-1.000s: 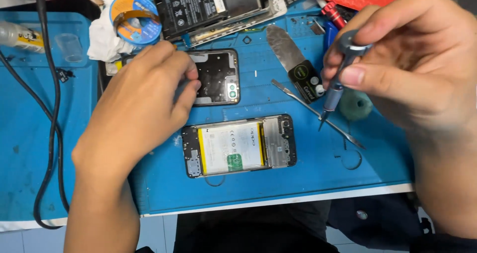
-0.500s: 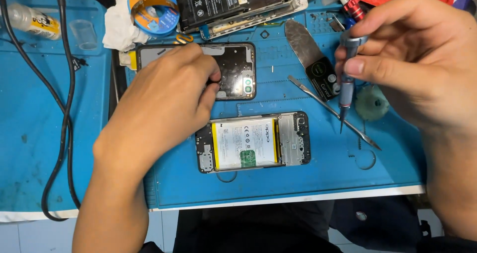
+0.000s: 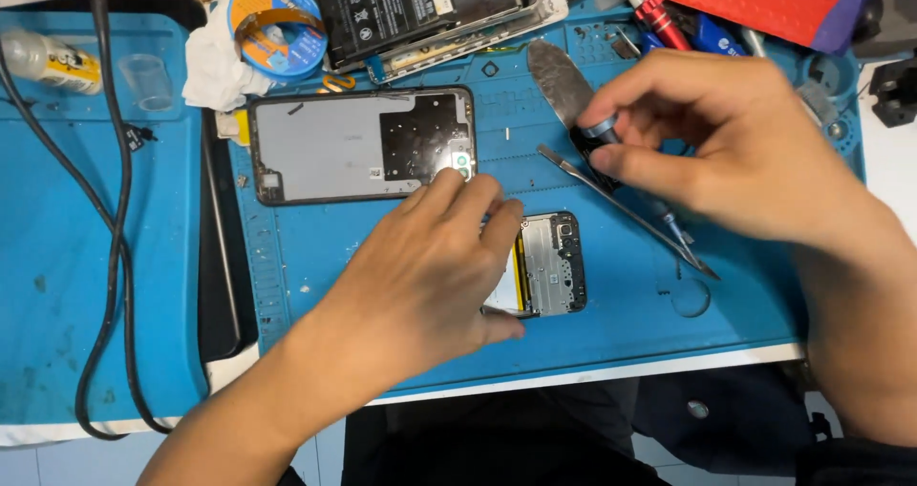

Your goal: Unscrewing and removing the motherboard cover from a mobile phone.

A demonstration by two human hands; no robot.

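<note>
A person works over a blue repair mat (image 3: 315, 257) that covers the surface, seen from above. The left hand (image 3: 430, 266) lies palm down, fingers spread and flat, on an opened smartphone (image 3: 549, 276) near the mat's front edge, pressing it in place rather than gripping it. The hand covers most of the phone; only its right end shows, with a bare circuit board and a yellow strip along the battery. The right hand (image 3: 735, 152) hovers just behind and to the right of that phone, fingers closed around a small precision screwdriver (image 3: 635, 176), thumb and forefinger pinching its ringed collar, the tip angled down toward the mat's right side.

The step in hand looks like steadying the open phone while the driver is brought to it. The next move would call for a light, exact placing of the tip on a small screw, with the left hand keeping the phone from sliding.

Behind the left hand lies a detached phone back frame (image 3: 363, 145), grey inside with a dark patch. A metal spudger (image 3: 559, 80) and a thin pair of tweezers (image 3: 697, 259) lie under the right hand. Toward the mat's back edge sit a blue roll of solder wick (image 3: 277, 28) and another dismantled phone (image 3: 430, 9). A black cable (image 3: 113, 209) runs down the left side.
</note>
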